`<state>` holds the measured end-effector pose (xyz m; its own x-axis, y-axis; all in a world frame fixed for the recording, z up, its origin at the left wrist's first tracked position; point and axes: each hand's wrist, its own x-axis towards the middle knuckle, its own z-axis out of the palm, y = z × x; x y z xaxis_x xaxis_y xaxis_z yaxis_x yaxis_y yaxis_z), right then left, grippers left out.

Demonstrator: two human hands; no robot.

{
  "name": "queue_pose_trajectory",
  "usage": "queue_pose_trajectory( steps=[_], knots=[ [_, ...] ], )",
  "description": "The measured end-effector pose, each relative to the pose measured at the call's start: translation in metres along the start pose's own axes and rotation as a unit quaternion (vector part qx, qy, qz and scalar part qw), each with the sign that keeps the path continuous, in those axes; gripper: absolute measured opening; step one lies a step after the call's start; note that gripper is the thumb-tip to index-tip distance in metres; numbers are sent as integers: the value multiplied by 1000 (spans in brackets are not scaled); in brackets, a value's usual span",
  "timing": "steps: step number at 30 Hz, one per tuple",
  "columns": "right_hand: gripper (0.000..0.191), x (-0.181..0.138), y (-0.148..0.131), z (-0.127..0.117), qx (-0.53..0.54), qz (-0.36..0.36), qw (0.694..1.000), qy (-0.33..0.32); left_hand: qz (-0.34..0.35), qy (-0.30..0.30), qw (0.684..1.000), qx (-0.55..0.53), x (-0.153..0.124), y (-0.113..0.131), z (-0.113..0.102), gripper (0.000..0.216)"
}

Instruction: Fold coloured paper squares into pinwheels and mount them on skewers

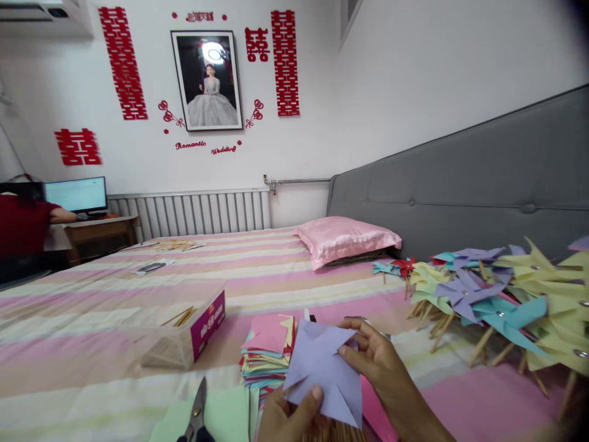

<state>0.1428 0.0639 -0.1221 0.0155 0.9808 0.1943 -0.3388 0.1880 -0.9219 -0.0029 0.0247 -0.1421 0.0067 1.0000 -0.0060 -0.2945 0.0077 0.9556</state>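
A square of lavender paper (324, 371), slit inward from its corners, is held up between both hands. My left hand (294, 417) pinches its lower left edge, thumb on top. At the upper right, my right hand (375, 356) grips a corner between thumb and fingers. Just behind the paper stands a stack of coloured paper squares (264, 353). Scissors (197, 411) lie on light green paper sheets (227, 411) left of my left hand. Under the lavender paper, a bundle of thin wooden sticks (335, 433) shows in part, beside a bright pink sheet (377, 411).
Many finished paper pinwheels (501, 313) on sticks lie at the right. A clear plastic box (184, 337) with a few sticks stands at the left. Farther back are a pink pillow (347, 238) and a grey headboard (460, 184). A person in red (23, 224) sits at a desk.
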Motion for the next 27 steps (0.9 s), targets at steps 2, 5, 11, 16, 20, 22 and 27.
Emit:
queue_pose_trajectory(
  steps=[2,5,11,16,20,22,27],
  knots=[
    [43,-1,0,1,-8,-5,1000,-13,-40,12,997,-61,2,-2,-2,33],
    [40,-2,1,2,-30,-18,999,-38,-75,22,985,-153,3,3,-2,35],
    [40,-5,-5,0,-60,-13,997,-54,-92,21,966,-241,0,22,1,42],
    [42,-6,-9,-1,-79,-23,993,-87,-121,-31,967,-221,-2,26,-1,40],
    [45,-7,-9,-1,-121,-33,987,-99,-119,-64,976,-170,-1,16,-4,37],
    [48,-7,-9,-2,-130,-38,985,-103,-125,-73,978,-153,1,10,-6,37],
    [51,-7,-10,-1,-99,-30,988,-110,-112,-105,975,-158,5,-2,-8,32]
  ],
)
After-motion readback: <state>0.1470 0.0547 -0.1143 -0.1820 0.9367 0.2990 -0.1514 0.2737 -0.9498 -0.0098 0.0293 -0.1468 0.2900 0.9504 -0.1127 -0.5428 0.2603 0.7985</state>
